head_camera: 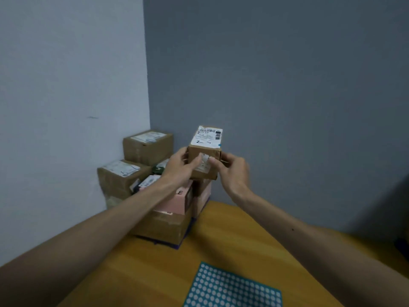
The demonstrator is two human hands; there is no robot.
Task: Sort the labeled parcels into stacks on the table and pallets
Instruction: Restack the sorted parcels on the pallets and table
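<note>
Left of the fingers, against the pale wall, an upper brown box (147, 145) sits behind a lower brown box (120, 177), each with a white label on top. Just under the left hand's fingers a pink box (177, 201) lies on a large brown box (163, 228), which rests on what looks like a dark blue pallet (176, 246). So part of the sorting is done and a fair heap stands in the corner, but how many parcels remain cannot be told.

The left hand (177, 166) grips the small parcel (204, 149) by its left side, thumb across the near face. The right hand (233, 171) pinches the right side, thumb on that same face. Between the fingers the parcel hangs just over the heap, seemingly not yet set down — whether its base touches anything below is hidden. It is plain brown card with a barcoded white label and handwritten marks on top, and a smaller label in front.

Below the right fingers, the yellow table (232, 229) carries a teal dotted mat (232, 289).
</note>
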